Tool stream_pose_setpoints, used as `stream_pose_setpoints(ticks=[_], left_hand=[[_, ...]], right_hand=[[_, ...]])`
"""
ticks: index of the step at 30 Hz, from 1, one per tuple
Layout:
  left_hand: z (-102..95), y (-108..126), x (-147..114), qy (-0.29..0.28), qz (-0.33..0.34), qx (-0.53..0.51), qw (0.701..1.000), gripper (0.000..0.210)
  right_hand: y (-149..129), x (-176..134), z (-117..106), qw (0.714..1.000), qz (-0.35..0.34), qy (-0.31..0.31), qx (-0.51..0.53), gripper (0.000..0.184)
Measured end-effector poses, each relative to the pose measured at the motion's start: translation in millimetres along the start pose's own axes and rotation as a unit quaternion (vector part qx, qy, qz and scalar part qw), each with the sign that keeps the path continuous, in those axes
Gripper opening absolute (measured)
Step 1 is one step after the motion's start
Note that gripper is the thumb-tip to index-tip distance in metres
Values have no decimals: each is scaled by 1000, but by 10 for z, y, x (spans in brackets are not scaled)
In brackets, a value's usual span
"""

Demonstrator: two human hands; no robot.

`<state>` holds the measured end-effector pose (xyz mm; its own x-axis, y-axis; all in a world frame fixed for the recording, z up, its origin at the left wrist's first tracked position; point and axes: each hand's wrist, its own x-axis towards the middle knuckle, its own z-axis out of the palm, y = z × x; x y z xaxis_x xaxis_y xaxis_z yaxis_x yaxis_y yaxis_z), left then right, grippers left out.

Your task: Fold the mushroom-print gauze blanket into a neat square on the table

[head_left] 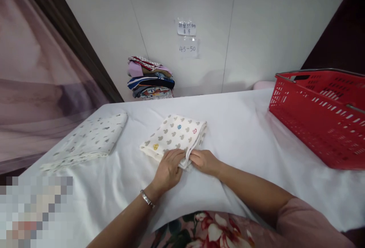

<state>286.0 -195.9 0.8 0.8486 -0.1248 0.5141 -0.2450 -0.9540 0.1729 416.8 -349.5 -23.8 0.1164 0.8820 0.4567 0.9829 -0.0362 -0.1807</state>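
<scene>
A folded white cloth (176, 132) with a grey, blue, yellow and red mushroom print lies in front of me on the white-covered table (234, 126). My left hand (170, 168) is closed on its near edge, fingers on top and thumb at the side. At the near right corner, my right hand (205, 161) pinches the layered edge of the same cloth. The two hands are close together, with the fold between them. To the left lies a second folded white cloth (91, 137) with small dark prints, apart from both hands.
A red perforated basket (316, 126) with metal handles stands at the right. Beyond the far edge, a stack of folded fabrics (151, 78) sits against the wall. Paper labels (186, 37) are taped above. Pinkish curtains (42, 69) hang at the left.
</scene>
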Motion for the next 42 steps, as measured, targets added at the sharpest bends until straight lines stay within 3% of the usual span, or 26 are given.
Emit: stream_pose_setpoints(ticks=[4,9,14,18,20,22,24,32,42], left_hand=[[-41,33,-9,-23,-11,17,1000,55],[-1,-35,25,-20,-12,17,1000,42],[42,-96,22,5,-2,4,1000,38],[54,-94,13,25,-6,-1,1000,37],[58,-89,13,29,-9,-3,1000,36],[63,-87,11,33,-10,0,999,36],[69,-89,6,32,-12,5,999,35],[86,-97,5,34,-9,1,999,36],[93,-108,-2,37,-8,-4,999,44]], right_hand=[[-4,14,-15,1000,15,-7,17,22],[-23,18,-83,998,41,-12,55,25],[191,-44,-193,983,43,20,180,26],[663,-37,-233,947,223,135,188,20],[911,5,-223,923,320,157,147,21],[1098,63,-196,911,371,143,111,25],[1202,130,-165,912,379,120,98,27],[1248,329,-152,920,381,73,57,20],[1258,403,-62,923,383,9,26,61]])
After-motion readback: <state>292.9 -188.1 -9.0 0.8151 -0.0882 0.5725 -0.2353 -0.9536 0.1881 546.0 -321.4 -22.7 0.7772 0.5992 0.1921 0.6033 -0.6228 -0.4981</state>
